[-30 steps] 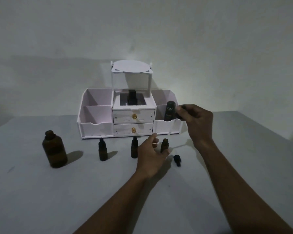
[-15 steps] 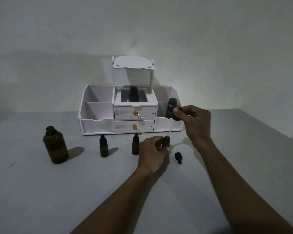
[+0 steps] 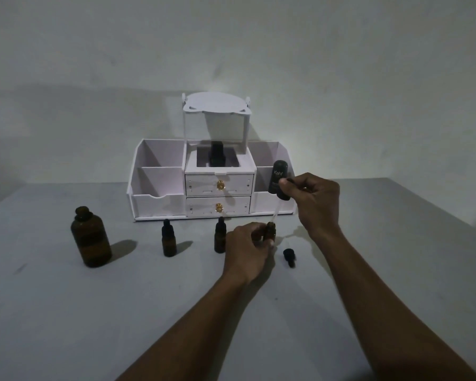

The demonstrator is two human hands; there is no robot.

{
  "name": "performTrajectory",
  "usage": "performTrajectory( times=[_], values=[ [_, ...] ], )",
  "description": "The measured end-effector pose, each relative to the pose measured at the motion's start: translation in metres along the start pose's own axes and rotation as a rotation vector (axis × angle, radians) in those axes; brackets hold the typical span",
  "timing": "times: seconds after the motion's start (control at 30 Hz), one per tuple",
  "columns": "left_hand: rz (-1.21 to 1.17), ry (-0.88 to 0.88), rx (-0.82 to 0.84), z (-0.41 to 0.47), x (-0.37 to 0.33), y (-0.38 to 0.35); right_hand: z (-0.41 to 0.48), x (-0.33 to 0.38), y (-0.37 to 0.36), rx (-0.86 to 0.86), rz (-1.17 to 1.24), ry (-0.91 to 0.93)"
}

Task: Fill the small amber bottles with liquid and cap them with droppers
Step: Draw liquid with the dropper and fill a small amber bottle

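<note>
Head view, and we're right over the action: our left hand [image 3: 246, 250] is wrapped around an open small amber bottle [image 3: 270, 231] standing on the grey table [image 3: 66, 312], fingers closed on its body, neck showing above them. Our right hand [image 3: 313, 200] pinches the dark bulb of a dropper [image 3: 282, 192], its clear pipette angling down with the tip at the bottle's mouth. Just right of the left hand a loose black dropper cap [image 3: 289, 257] lies on the table. Moving left, two capped small bottles stand apart in a row, one [image 3: 220, 239] near our left hand and one [image 3: 168, 242] further along. Far left stands a large amber bottle [image 3: 90, 237]. Behind everything we've got a white drawer organiser [image 3: 160, 199], a dark bottle [image 3: 279, 178] marked "Kahf" in its right compartment and something dark in its centre well.
</note>
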State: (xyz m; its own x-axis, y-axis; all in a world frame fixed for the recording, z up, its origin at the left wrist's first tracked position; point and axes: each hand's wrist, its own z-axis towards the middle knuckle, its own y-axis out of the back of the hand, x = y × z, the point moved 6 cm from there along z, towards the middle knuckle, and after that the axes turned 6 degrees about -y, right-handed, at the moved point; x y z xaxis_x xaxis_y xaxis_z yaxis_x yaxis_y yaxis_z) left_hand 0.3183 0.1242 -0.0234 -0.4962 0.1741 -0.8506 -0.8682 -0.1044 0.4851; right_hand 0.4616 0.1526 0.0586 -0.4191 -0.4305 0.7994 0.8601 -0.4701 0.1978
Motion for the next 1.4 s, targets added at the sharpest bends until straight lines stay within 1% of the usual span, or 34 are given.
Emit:
performTrajectory(
  times=[0.2, 0.3, 0.53, 0.63, 0.77, 0.83, 0.93, 1.03, 1.1, 1.23, 1.4],
  values=[
    [0.011, -0.017, 0.003, -0.002, -0.002, 0.001, -0.004, 0.004, 0.003, -0.003, 0.041, 0.044],
    [-0.057, 0.013, 0.012, -0.005, -0.001, 0.001, -0.007, 0.007, 0.005, -0.008, 0.070, 0.059],
    [-0.230, 0.071, 0.016, -0.026, 0.015, 0.021, -0.015, 0.021, 0.011, -0.101, 0.089, 0.116],
    [-0.284, 0.091, 0.009, -0.050, 0.027, 0.039, -0.025, 0.030, 0.004, -0.071, 0.140, 0.106],
    [-0.294, 0.069, -0.018, -0.076, 0.041, 0.086, -0.045, 0.055, -0.024, 0.047, 0.183, 0.119],
    [-0.277, 0.063, -0.102, -0.087, 0.051, 0.123, -0.058, 0.072, -0.047, 0.143, 0.264, 0.118],
    [-0.213, 0.050, -0.280, -0.105, 0.070, 0.179, -0.075, 0.097, -0.084, 0.263, 0.334, 0.162],
    [-0.185, 0.080, -0.448, -0.119, 0.093, 0.225, -0.083, 0.119, -0.116, 0.301, 0.400, 0.185],
    [-0.159, 0.102, -0.525, -0.120, 0.107, 0.248, -0.083, 0.134, -0.133, 0.304, 0.450, 0.175],
    [-0.131, 0.136, -0.605, -0.110, 0.135, 0.273, -0.080, 0.158, -0.169, 0.301, 0.574, 0.126],
    [-0.191, 0.119, -0.573, -0.083, 0.147, 0.271, -0.075, 0.169, -0.202, 0.295, 0.573, 0.119]
  ],
)
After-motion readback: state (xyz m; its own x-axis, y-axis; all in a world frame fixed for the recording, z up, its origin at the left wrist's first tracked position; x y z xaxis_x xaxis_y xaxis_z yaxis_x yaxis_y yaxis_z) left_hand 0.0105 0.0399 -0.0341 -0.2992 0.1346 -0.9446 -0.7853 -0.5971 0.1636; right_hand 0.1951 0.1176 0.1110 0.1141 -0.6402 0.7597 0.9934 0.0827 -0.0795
